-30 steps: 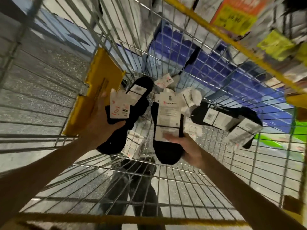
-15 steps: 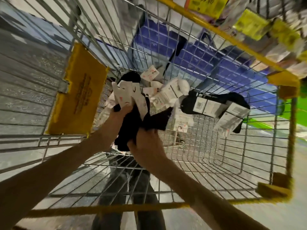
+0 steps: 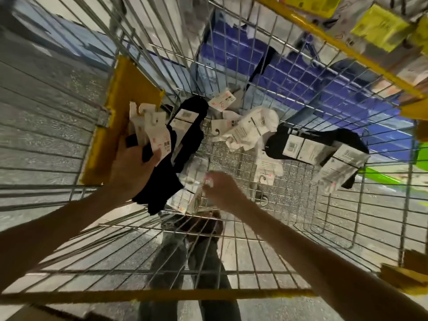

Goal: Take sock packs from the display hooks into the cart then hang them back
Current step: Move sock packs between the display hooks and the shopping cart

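Black sock packs (image 3: 162,179) with white hook cards hang in the left hand (image 3: 134,165), its fingers curled tight round them. Just beside it, the right hand (image 3: 223,189) pinches a white-carded pack (image 3: 194,170) on the cart (image 3: 296,198) floor.

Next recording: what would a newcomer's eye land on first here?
The left hand grips a bunch of black sock packs by their white cards, raised at the left side of the wire cart. The right hand reaches down to a white pack on the cart floor. Beyond it, loose white sock packs lie scattered.
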`<state>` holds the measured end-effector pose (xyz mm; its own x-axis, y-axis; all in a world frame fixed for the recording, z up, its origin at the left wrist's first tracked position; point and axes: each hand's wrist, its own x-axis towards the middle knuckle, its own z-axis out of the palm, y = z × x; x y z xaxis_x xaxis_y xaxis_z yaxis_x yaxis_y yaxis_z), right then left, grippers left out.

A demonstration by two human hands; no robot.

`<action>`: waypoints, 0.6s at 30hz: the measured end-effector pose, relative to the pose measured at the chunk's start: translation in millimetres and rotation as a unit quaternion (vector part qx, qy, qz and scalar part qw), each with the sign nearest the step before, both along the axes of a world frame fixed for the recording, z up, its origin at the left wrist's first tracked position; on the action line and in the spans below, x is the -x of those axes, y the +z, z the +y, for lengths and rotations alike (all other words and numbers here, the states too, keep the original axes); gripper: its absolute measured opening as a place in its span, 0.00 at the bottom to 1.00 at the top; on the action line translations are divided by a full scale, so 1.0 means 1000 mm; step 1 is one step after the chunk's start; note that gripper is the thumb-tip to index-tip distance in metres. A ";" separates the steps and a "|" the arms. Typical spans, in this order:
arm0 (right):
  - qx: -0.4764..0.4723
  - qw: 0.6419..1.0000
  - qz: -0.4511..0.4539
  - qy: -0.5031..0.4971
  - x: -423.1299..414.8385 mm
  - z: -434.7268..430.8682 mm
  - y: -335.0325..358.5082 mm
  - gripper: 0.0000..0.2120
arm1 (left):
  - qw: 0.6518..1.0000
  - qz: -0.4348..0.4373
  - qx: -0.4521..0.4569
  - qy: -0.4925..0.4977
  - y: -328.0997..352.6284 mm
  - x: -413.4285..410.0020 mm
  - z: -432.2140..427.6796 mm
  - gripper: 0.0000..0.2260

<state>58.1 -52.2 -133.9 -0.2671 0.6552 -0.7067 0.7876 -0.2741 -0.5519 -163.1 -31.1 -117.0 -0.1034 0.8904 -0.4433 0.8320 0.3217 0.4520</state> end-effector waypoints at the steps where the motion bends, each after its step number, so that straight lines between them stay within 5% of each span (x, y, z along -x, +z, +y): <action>1: -0.020 0.999 -0.012 -0.021 0.002 0.007 -0.011 0.20 | 0.999 0.027 -0.008 -0.021 -0.002 0.005 -0.001 0.18; 7: -0.217 0.952 -0.124 0.175 0.049 0.056 -0.067 0.39 | 0.999 0.043 0.009 0.003 -0.007 0.005 -0.006 0.23; 11: -0.252 0.872 -0.230 0.352 0.080 0.087 -0.091 0.35 | 0.999 0.030 -0.012 0.031 0.001 -0.003 -0.003 0.19; 18: -0.249 0.848 -0.222 0.413 0.074 0.082 -0.102 0.34 | 0.999 0.004 -0.023 0.037 0.002 -0.002 -0.003 0.21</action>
<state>-16.0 30.0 -236.1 -0.5598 0.6214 -0.5482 0.7582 0.6510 -0.0364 -161.4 -33.9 -115.3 -0.1734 0.8994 -0.4012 0.8108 0.3616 0.4603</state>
